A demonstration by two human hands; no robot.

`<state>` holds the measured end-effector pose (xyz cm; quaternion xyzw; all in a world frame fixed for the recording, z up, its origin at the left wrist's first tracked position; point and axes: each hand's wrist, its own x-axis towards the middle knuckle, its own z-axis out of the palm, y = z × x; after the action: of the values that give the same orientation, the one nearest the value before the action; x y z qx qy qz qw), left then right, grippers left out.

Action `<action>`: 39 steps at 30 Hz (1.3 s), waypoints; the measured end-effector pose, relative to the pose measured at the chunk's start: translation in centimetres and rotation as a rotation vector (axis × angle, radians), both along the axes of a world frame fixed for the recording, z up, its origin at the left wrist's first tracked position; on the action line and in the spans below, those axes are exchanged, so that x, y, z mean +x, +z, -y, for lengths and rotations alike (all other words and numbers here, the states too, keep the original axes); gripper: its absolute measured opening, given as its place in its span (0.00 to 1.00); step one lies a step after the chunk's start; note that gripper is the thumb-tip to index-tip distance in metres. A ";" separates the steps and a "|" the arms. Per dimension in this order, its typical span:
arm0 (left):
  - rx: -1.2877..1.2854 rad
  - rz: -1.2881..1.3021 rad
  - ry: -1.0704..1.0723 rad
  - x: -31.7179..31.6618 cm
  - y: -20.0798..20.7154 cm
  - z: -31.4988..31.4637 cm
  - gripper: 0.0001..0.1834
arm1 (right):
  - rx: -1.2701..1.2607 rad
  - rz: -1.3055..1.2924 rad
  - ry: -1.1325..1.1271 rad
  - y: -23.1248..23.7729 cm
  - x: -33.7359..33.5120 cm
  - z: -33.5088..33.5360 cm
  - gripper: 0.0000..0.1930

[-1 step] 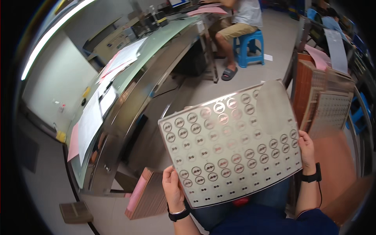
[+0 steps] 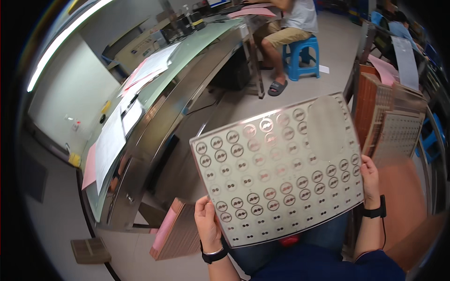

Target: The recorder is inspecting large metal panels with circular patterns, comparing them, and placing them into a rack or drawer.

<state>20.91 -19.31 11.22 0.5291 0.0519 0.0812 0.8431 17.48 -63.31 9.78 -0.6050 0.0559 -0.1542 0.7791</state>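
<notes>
You hold the translucent sheet [image 2: 276, 173] by its lower corners, left hand [image 2: 207, 224] and right hand [image 2: 369, 180] fingers pinched on its edges. It could flex and slip from that light edge grip.

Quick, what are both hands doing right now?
Left hand: closed on the clear sheet's lower left edge.
Right hand: closed on its right edge.

Translucent glossy plastic sheet [image 2: 276, 171]; shiny steel table [image 2: 154, 136]; matt paper [image 2: 110, 145]
</notes>
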 end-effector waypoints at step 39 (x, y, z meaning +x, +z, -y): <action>0.175 -0.159 -0.032 -1.5 -3.8 1.6 0.22 | 0.550 0.050 -0.023 -0.9 3.6 -2.0 0.21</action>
<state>19.42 -20.90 7.40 0.6062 0.1029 0.0294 0.7881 21.12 -61.33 8.85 -0.3663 0.0832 -0.1569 0.9134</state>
